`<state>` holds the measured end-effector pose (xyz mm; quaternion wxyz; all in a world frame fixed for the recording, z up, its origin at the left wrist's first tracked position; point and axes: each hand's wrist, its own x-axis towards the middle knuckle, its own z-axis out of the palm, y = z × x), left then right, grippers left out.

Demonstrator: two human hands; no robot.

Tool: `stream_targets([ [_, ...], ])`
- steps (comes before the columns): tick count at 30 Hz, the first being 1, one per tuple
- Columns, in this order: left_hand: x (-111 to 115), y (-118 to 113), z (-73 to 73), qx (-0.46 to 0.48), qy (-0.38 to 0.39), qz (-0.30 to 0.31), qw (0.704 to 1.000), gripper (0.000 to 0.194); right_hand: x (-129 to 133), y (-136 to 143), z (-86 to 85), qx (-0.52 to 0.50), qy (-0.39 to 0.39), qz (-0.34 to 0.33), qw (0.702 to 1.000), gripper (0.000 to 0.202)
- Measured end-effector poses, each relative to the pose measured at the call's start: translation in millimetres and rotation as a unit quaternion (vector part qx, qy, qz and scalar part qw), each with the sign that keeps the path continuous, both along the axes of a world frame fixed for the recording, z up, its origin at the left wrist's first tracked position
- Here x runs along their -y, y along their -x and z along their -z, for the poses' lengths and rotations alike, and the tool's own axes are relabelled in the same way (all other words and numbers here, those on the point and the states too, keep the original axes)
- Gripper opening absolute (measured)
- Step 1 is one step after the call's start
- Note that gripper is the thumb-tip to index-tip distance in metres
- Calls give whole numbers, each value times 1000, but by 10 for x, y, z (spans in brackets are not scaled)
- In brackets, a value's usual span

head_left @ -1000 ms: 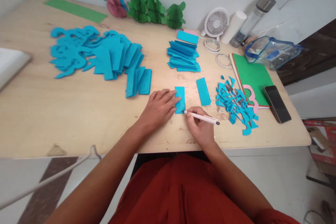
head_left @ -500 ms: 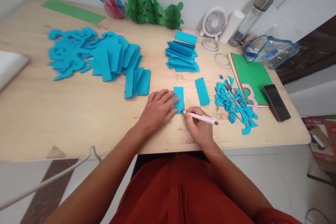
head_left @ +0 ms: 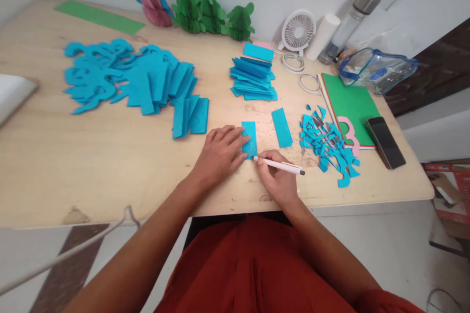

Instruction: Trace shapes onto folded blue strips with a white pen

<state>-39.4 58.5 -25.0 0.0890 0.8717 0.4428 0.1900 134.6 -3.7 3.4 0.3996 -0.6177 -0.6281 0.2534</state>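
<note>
A small blue paper rectangle [head_left: 248, 129] lies on the wooden table in front of me, with a faint curved line drawn on it. My left hand [head_left: 223, 152] rests flat with fingers stretched, its fingertips pressing the paper's left side. In my right hand [head_left: 277, 176] is a white pen [head_left: 282, 165], gripped near its tip, which touches the paper's lower right corner. Another blue paper strip [head_left: 282, 127] lies just right of it. Up and to the left are folded blue pieces [head_left: 199, 115].
Left stands a heap of blue cut shapes [head_left: 91, 76]; a stack of blue strips [head_left: 253, 78] lies behind. Blue scraps [head_left: 323, 142], a pink curved piece [head_left: 348, 132], green sheets [head_left: 352, 102] and a phone [head_left: 386, 143] are right. A fan [head_left: 298, 31] and bottle [head_left: 348, 27] stand at the wall.
The pen tip and my right hand have shifted very slightly left along the paper's lower edge. My left hand keeps its place on the paper. The whole view has drifted a little.
</note>
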Motion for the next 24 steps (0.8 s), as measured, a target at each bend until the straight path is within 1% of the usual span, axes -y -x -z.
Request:
stream_targets([
  [9,-8,0,4,2,2,2,1000,38,-5,12,-24,24,-4,-14,1000,11],
  [18,-5,6,10,4,3,3,1000,37,-12,12,-24,3,-1,5,1000,11],
  [24,-3,-2,7,9,12,-4,1000,37,-7,11,-28,9,-1,-3,1000,11],
])
